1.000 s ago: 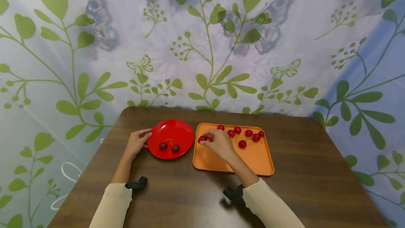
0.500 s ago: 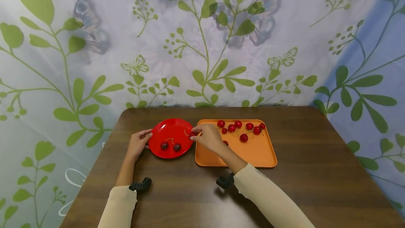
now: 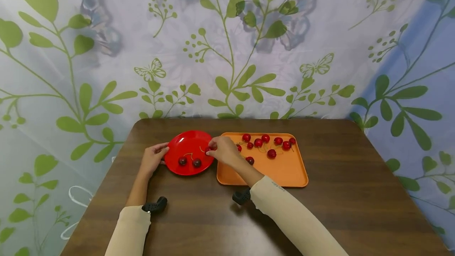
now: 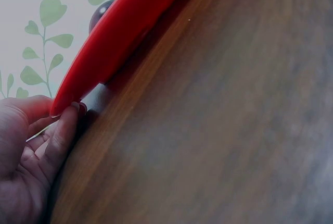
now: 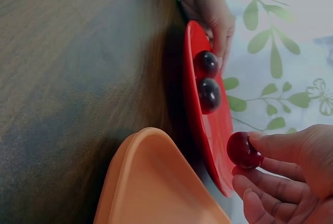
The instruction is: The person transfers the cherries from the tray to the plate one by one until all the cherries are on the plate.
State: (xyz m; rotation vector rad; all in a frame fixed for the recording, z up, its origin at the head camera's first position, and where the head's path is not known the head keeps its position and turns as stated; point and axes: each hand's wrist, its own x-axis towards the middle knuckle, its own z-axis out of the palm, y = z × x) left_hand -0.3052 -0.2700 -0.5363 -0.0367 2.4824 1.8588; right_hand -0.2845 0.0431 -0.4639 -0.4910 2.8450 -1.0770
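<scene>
My left hand [image 3: 151, 160] pinches the left rim of a red plate [image 3: 188, 141], thumb above and fingers under the edge in the left wrist view. Two dark cherries [image 5: 209, 95] joined by a stem lie on the plate's near part. Over its right side, my right hand [image 3: 224, 151] pinches a red cherry [image 5: 243, 150] between thumb and fingers. A stem sticks out leftward from that cherry in the head view. Right of the plate is an orange tray [image 3: 277, 173] with several red cherries [image 3: 271, 153] in it, mostly toward its back.
Both plate and tray stand on a brown wooden table [image 3: 337, 192], close to each other. Behind the table hangs a cloth [image 3: 213, 50] printed with leaves and butterflies. Each wrist wears a black camera mount [image 3: 155, 205].
My right hand has carried the red cherry leftward from the tray to over the plate's right side. My left hand stays on the plate's rim.
</scene>
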